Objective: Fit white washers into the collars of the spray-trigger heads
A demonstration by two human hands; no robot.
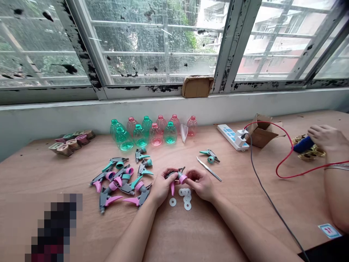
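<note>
My left hand and my right hand meet over the wooden table, both gripping one grey spray trigger head with a pink collar and pink lever. My right fingers pinch its pink collar. Several white washers lie on the table just below my hands. A pile of grey spray heads with pink or teal parts lies left of my left hand. Metal tweezers and one teal spray head lie beyond my right hand.
Teal and pink small bottles stand in rows near the wall. A white power strip with a grey cable and a cardboard box sit right. Another person's hand holds a blue tool with a red wire. Small trays lie far left.
</note>
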